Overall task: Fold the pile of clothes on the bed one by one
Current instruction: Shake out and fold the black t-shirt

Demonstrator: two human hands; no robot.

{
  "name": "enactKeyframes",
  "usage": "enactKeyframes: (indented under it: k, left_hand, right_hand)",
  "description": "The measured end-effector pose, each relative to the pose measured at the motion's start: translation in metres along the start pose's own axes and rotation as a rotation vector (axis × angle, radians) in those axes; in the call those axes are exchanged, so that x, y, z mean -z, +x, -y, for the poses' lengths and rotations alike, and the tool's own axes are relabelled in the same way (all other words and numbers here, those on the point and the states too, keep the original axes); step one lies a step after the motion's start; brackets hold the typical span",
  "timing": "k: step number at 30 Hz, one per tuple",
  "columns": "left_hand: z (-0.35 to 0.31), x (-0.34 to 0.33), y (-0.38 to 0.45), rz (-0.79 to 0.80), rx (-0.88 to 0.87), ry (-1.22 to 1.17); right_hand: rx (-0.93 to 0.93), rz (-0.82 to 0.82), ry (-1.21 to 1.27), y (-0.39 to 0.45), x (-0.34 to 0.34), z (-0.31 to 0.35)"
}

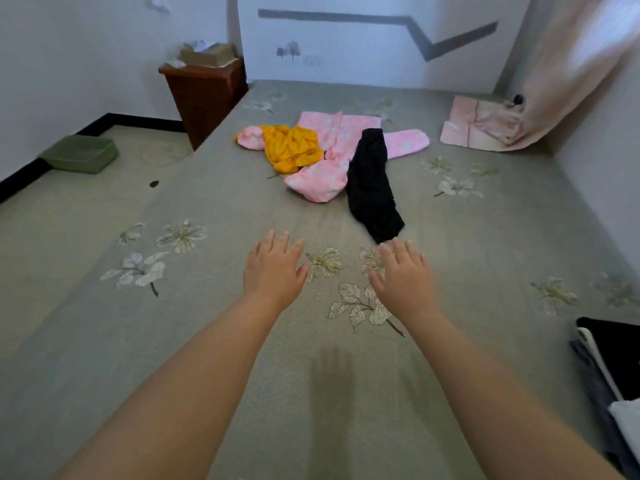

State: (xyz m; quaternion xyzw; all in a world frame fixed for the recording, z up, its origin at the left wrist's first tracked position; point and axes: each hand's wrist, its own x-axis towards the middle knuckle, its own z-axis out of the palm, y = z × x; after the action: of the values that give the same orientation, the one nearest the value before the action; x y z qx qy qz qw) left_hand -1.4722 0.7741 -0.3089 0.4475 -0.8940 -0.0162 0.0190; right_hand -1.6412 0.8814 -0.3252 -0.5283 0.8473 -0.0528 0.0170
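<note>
A loose pile of clothes lies in the middle of the bed [214,341], which has a grey-green cover with flower prints. The pile holds a pink patterned garment [332,140], a crumpled yellow garment [291,147] on its left part, and a black garment [374,188] stretching toward me. My left hand [273,268] and my right hand [403,275] reach forward over the cover with fingers spread, holding nothing. The fingertips of my right hand are just short of the black garment's near end.
A folded pink cloth [478,124] lies at the far right under a hanging pink curtain [571,64]. A brown nightstand [204,95] stands at the bed's far left corner. A green tray [79,154] sits on the floor. Dark and white fabric items [609,368] lie at the right edge.
</note>
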Motion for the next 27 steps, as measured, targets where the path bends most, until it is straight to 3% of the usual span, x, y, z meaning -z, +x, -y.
enactKeyframes:
  k: [6,12,17,20,24,27]
  left_hand:
    - [-0.006,-0.083,0.087,0.078,-0.036,-0.036]
    - [-0.021,-0.207,0.161,0.252,-0.074,-0.122]
    - [-0.027,-0.297,0.195,0.253,-0.056,-0.181]
    - [-0.023,-0.316,0.200,0.125,-0.054,-0.221]
    - [-0.023,-0.311,0.200,0.119,-0.054,-0.242]
    - [-0.023,-0.307,0.200,0.155,-0.048,-0.244]
  right_hand:
    - [-0.082,0.026,0.028,0.077,-0.065,-0.037]
    - [-0.162,0.099,-0.011,0.139,-0.156,-0.074]
    - [-0.169,0.124,0.034,0.185,-0.235,-0.080]
    - [-0.189,0.056,0.096,0.221,-0.264,-0.078]
    - [-0.369,-0.055,0.090,0.269,-0.278,-0.088]
    - [-0.365,-0.088,0.019,0.290,-0.281,-0.094]
